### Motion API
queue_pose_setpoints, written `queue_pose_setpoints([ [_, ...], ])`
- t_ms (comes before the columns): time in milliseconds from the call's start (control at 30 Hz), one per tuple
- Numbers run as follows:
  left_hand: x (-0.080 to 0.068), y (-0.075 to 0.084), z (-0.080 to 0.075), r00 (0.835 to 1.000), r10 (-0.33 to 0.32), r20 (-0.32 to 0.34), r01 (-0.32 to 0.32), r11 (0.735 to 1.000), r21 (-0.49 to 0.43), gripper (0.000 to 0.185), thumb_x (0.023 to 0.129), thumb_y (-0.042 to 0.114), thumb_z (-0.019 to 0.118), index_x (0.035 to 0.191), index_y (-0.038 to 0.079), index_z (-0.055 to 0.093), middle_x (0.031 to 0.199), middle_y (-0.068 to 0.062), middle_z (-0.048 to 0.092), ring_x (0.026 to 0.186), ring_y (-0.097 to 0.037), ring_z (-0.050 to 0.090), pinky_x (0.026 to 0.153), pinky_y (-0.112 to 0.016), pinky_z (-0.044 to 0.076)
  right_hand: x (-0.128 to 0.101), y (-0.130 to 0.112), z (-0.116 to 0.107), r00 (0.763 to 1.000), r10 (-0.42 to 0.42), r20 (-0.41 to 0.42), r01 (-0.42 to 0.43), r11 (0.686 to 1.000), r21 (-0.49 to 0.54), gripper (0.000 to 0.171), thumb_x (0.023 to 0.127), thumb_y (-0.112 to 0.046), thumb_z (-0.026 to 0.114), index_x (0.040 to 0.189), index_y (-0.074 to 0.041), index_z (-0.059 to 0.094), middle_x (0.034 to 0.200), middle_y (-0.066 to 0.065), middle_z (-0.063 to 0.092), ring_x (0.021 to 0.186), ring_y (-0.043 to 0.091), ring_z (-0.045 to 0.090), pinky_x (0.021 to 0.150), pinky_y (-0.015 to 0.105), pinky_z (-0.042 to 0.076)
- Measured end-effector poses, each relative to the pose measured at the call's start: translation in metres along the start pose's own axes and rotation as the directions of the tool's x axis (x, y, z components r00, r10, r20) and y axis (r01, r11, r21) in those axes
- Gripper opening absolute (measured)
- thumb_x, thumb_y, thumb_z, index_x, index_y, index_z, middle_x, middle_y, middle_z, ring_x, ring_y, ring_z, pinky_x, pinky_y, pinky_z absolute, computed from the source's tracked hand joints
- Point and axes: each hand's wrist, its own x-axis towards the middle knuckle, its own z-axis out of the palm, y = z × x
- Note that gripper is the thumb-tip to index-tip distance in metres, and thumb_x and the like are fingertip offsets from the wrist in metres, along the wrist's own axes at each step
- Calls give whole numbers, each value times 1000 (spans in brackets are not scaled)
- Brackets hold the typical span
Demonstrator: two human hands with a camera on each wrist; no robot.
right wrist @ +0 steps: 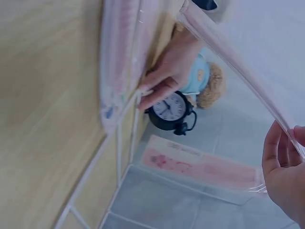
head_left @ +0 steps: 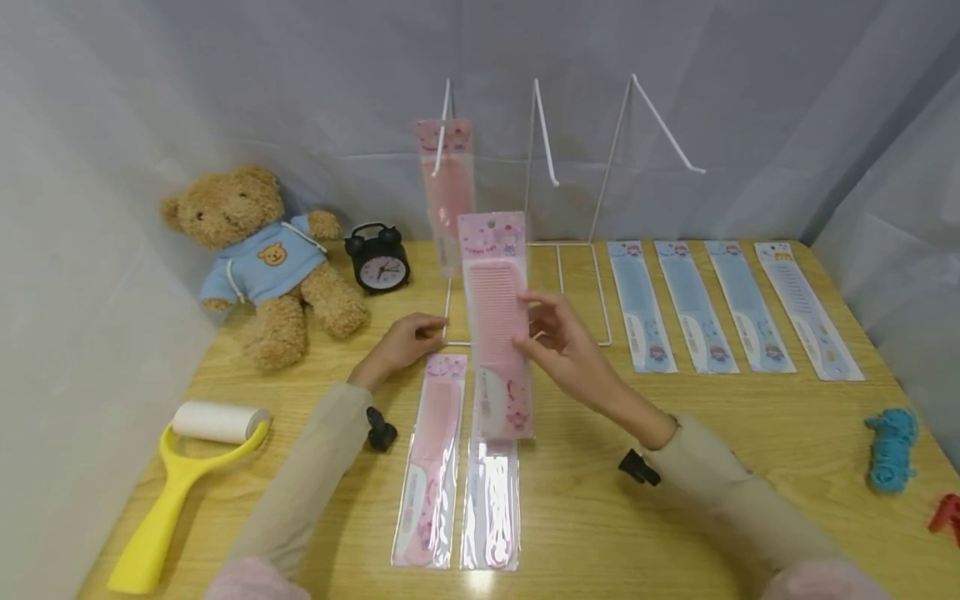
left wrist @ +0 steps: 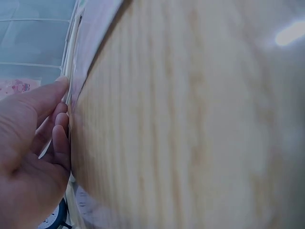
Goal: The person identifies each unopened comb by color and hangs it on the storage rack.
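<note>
My right hand (head_left: 573,358) holds a pink comb in a clear package (head_left: 495,325) by its right edge, upright above the table. My left hand (head_left: 401,346) pinches the front left corner of a white wire rack (head_left: 548,146); the left wrist view shows thumb and fingers on the wire. Another packaged pink comb (head_left: 453,200) hangs on the rack's left hook. Two more packages lie in front: a pink comb (head_left: 431,467) and a glare-covered package (head_left: 491,508), partly hidden by the held one.
Several packaged blue combs (head_left: 681,308) lie in a row at the right, beside a paler one (head_left: 806,308). At the left are a teddy bear (head_left: 258,258), a black alarm clock (head_left: 381,265) and a yellow-handled lint roller (head_left: 176,492). Blue yarn (head_left: 892,450) lies far right.
</note>
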Motion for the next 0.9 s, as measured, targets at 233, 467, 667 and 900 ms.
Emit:
queue_pose_setpoints([
  [233,0,-5,3,999,43,-21,-43,999,13,31,88,2,64,116,-11,61,107,-24,61,97,-32,57,90,-43,48,35,-5,13,998,-61,-6,62,997,51,47,87,15,55,130,8,36,103,31,61,81,15,60,69,35,57],
  [467,-3,-2,2,1000,23,-9,-23,1000,-5,27,89,1,61,114,-9,63,108,-24,60,100,-35,57,91,-45,48,54,-4,20,999,-49,-20,50,997,55,46,88,13,55,130,8,38,103,30,61,79,17,59,69,36,57],
  [667,-3,-2,0,1000,0,3,0,1000,10,29,89,3,61,117,-7,62,113,-24,59,102,-35,58,93,-44,48,64,3,20,1000,-3,-25,4,999,42,47,88,10,57,131,7,37,104,30,62,80,21,59,71,35,57],
  [900,1,-5,0,1000,5,3,-6,1000,18,34,89,6,63,121,-6,60,112,-23,60,101,-33,57,93,-44,47,77,11,16,999,45,-26,-45,999,5,48,90,9,56,133,5,36,105,29,62,81,24,59,74,34,57],
])
